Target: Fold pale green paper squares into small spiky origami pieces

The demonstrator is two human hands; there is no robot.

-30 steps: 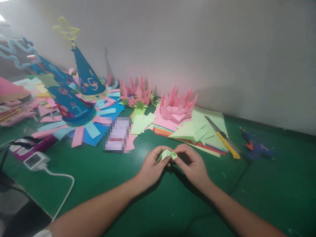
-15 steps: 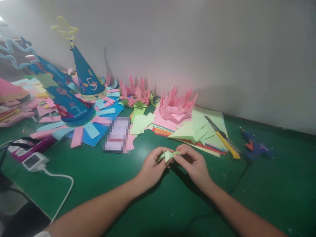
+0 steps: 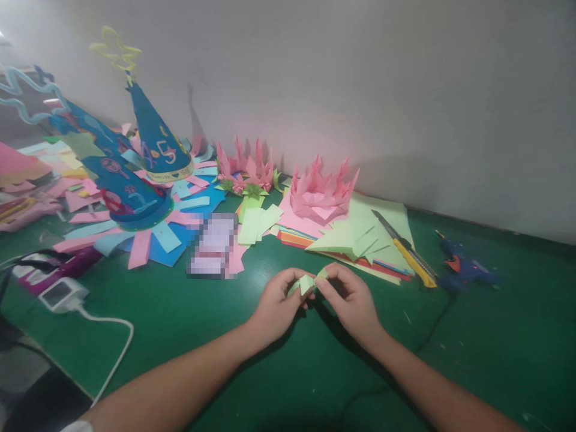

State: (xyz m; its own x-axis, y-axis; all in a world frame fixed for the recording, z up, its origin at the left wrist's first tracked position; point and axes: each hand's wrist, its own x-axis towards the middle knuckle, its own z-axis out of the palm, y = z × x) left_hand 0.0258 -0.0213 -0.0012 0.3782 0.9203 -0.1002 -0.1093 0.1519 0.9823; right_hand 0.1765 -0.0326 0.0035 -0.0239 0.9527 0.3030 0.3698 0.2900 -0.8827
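Observation:
A small folded piece of light green paper point(image 3: 307, 282) is pinched between both my hands just above the green table point(image 3: 189, 324). My left hand point(image 3: 278, 303) grips its left end with curled fingers. My right hand point(image 3: 351, 300) pinches its right end between thumb and fingertips. Both hands sit near the table's middle, in front of a stack of coloured paper sheets point(image 3: 360, 240).
A yellow utility knife point(image 3: 407, 251) lies on the paper stack, a blue glue gun point(image 3: 463, 267) to its right. Two pink paper crowns point(image 3: 321, 192) stand by the wall. Blue paper cones point(image 3: 157, 141) and paper strips fill the left. A white charger with cable point(image 3: 63, 294) lies front left.
The green paper has been folded tighter between my fingertips, its shape shifting from a wider form to a smaller one. Both hands stayed in place.

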